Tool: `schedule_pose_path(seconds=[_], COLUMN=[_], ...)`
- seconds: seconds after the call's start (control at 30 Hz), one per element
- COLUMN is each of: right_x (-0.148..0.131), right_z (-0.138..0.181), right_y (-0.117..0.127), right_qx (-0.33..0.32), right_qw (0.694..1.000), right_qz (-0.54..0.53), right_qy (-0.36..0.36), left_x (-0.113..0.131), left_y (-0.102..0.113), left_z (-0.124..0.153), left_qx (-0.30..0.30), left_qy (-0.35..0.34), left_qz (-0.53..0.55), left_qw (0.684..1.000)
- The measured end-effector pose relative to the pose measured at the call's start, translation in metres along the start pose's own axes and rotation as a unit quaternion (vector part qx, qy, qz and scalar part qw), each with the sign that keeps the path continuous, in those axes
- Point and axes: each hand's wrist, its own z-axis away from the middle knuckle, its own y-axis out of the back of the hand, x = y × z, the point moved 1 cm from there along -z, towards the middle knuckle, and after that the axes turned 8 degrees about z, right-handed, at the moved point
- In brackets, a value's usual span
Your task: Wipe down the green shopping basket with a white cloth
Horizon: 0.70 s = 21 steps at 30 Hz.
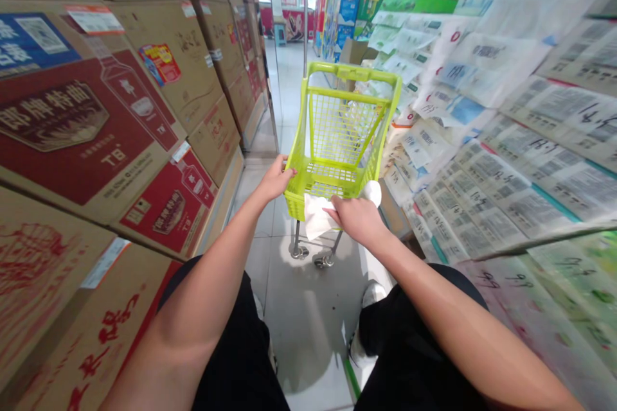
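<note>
A yellow-green shopping cart with a lattice basket stands upright on small wheels in front of me. My left hand is closed on the left side of its near rim. At the middle of the same rim, my right hand has its fingers closed on a white cloth, which may be a paper wipe. The cloth hangs down over the basket's edge. A white bulge shows beside the right hand at the basket's near right corner; whether it belongs to the cloth I cannot tell. The right fingertips are partly hidden.
Stacked cardboard cartons line the left side. To the right, plastic-wrapped packs with handwritten prices are piled high. Tiled floor runs between them. Farther off are a blue stool and a person by a glass panel.
</note>
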Motion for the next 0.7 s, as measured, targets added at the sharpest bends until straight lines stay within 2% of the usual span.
schedule_pose_path(seconds=[0.13,0.27,0.37,0.47,0.6,0.7], right_x=[-0.001,-0.011,-0.019,-0.022,-0.017,-0.007], right_z=[-0.002,-0.006,-0.009,-0.008,-0.004,0.001], right_y=[-0.002,0.0,0.003,0.004,0.003,0.0], right_qx=[0.004,0.016,0.021,0.027,0.02,0.015], right_qw=[1.0,1.0,1.0,0.999,1.0,1.0], right_qz=[0.003,-0.003,-0.012,-0.016,-0.017,-0.022], right_qy=[-0.01,-0.01,0.003,0.01,0.008,0.003], left_x=[-0.001,0.003,0.008,0.01,0.01,0.012], left_y=[-0.01,-0.039,-0.061,-0.071,-0.061,-0.043], left_z=[0.005,0.025,0.039,0.044,0.035,0.026], left_qx=[0.104,0.16,0.157,0.141,0.058,0.035], left_qy=[-0.024,-0.027,-0.032,-0.03,-0.017,0.01], left_qz=[-0.024,-0.047,-0.054,-0.033,0.015,0.059], left_qw=[0.994,0.986,0.986,0.989,0.998,0.998])
